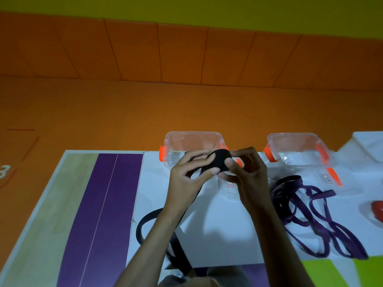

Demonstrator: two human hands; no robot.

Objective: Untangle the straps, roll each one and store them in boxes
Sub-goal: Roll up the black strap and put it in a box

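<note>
A black strap [219, 161] is partly rolled between both hands, raised above the white sheet. My left hand [186, 177] pinches the roll from the left and my right hand [246, 175] pinches it from the right. The strap's loose tail [145, 222] trails down under my left forearm and loops on the table. A purple strap [306, 212] lies in a loose tangle on the right. Two clear boxes with orange latches stand behind: one [192, 139] just beyond my hands, the other [298, 150] further right.
A clear lid [231, 189] with a small label lies under my right hand. A white sheet [223, 224] covers the table's middle; purple and wood-toned strips lie to its left. A red object [378, 210] shows at the right edge, white containers at far right.
</note>
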